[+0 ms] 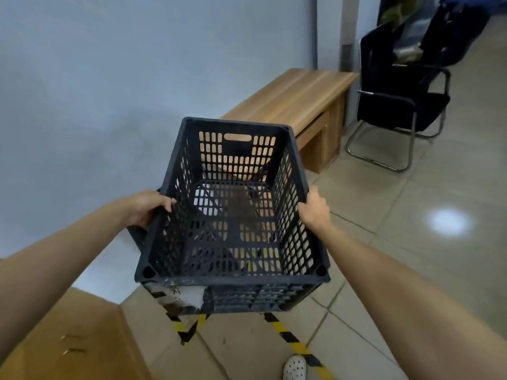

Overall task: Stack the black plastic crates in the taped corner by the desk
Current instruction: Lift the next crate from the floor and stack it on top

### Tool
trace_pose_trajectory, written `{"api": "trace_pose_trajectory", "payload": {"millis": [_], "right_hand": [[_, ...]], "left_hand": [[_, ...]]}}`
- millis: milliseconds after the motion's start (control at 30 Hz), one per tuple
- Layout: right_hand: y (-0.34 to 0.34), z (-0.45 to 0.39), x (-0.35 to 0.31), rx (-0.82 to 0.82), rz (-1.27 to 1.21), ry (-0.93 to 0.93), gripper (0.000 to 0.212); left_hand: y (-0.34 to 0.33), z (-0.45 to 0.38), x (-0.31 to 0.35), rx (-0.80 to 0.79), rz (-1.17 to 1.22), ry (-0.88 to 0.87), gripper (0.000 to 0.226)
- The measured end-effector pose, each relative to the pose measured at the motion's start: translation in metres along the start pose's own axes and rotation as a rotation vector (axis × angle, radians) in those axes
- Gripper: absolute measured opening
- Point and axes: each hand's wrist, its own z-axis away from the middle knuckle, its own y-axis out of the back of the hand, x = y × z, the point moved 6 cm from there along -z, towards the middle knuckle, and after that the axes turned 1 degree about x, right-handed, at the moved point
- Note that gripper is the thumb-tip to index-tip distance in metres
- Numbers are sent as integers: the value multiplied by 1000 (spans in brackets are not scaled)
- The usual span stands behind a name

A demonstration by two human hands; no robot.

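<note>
I hold an empty black perforated plastic crate (233,275) in the middle of the view, its open top facing me. My left hand (149,207) grips its left rim and my right hand (315,209) grips its right rim. A second black crate (260,298) shows just below it, with torn white labels on its near side; whether the two touch I cannot tell. Yellow-and-black tape (290,338) marks the floor under and in front of them. The wooden desk (296,97) stands behind the crates against the grey wall.
A black cantilever chair (397,105) stands right of the desk, with dark bags behind it. A brown cardboard surface (68,338) fills the lower left. My white shoe (295,367) is on the tiled floor near the tape.
</note>
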Motion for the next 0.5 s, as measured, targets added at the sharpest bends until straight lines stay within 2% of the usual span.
{"api": "trace_pose_trajectory", "payload": {"millis": [133, 233, 500], "right_hand": [[-29, -5, -73, -31, 42, 153, 49], [-57, -9, -119, -57, 81, 242, 47], [-152, -44, -208, -137, 171, 292, 40]], "left_hand": [[61, 2, -32, 145, -44, 6, 16], [99, -8, -54, 199, -22, 17, 11], [176, -79, -106, 249, 79, 65, 10]]}}
